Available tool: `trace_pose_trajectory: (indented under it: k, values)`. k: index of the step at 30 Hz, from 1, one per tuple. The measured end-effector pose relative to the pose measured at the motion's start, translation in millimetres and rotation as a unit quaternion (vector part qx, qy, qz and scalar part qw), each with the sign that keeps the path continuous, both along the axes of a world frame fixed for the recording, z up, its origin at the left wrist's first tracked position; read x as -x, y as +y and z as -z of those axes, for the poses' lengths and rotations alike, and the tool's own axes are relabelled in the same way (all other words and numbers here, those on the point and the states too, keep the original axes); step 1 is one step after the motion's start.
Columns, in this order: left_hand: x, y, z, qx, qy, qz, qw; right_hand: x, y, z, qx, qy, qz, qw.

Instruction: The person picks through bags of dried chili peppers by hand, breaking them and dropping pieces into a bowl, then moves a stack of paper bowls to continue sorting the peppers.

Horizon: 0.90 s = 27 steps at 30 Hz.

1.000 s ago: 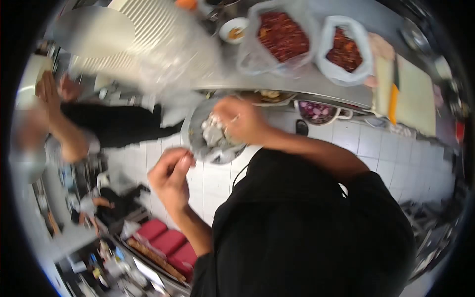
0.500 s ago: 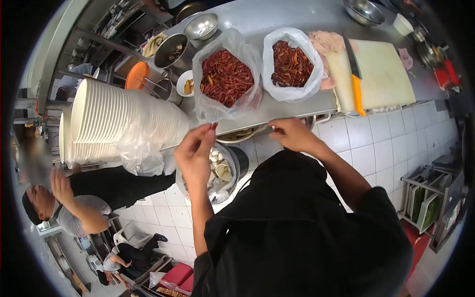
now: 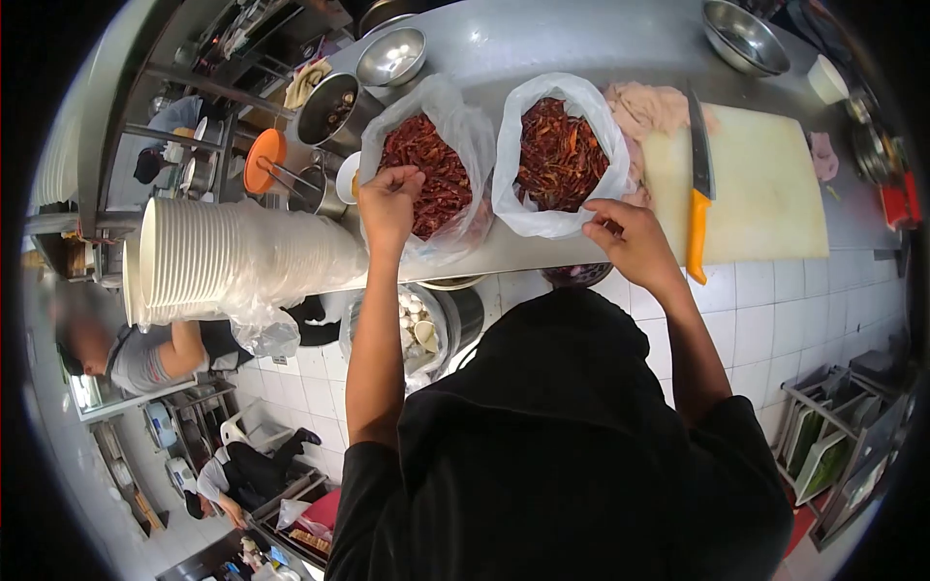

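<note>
Two plastic bags of dried red chillies stand side by side on the steel counter. Over the left edge of the clear bag is my left hand, its fingers pinched together above the chillies; what they hold, if anything, is too small to name. My right hand is at the lower right rim of the white bag, fingers curled near the plastic. More red chillies fill that bag. Whether my right fingers grip the rim is unclear.
A knife lies on a white cutting board beside a cloth. Stacked white tubs stand at left, steel bowls behind. Below the counter is a lined bin. A co-worker is at left.
My left hand has moved up from the counter's edge to over the left bag. My right hand has shifted right, to the white bag's rim. The co-worker at left has lowered an arm.
</note>
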<state>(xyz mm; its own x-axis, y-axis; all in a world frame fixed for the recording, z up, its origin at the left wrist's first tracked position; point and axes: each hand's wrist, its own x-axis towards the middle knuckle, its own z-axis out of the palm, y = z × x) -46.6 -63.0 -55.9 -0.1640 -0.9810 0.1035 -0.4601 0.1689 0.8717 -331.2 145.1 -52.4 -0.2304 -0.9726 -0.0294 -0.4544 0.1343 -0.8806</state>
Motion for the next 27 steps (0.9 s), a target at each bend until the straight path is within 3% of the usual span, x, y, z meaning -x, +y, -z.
trace_pose_trajectory:
  k: [4,10,14,19,22,25,27]
  values:
    - [-1.5,-6.2,6.5,-0.009,0.003,-0.016,1.000,12.7,-13.7,10.1,0.049,0.051,-0.016,0.997]
    - [-8.0,0.0,-5.6,0.116,-0.189,-0.010,0.975,18.9,-46.4,2.7,0.102,0.151,-0.039,0.983]
    - [-7.8,22.2,-13.9,0.109,-0.038,0.010,0.993,16.4,-93.2,30.9,0.115,0.276,-0.042,0.953]
    - [4.8,65.7,-44.3,0.059,-0.001,0.040,0.997,21.2,-136.7,69.1,0.047,0.400,-0.080,0.912]
    - [3.6,79.1,-43.0,0.048,0.023,0.043,0.998,20.6,-132.9,58.7,0.108,0.322,-0.059,0.939]
    - [5.6,89.6,-42.8,0.032,0.065,0.054,0.996,10.7,-111.9,17.2,0.151,0.118,0.013,0.981]
    - [20.1,97.9,-42.8,0.002,0.103,0.066,0.992,8.2,-101.4,15.4,0.075,-0.162,0.056,0.982]
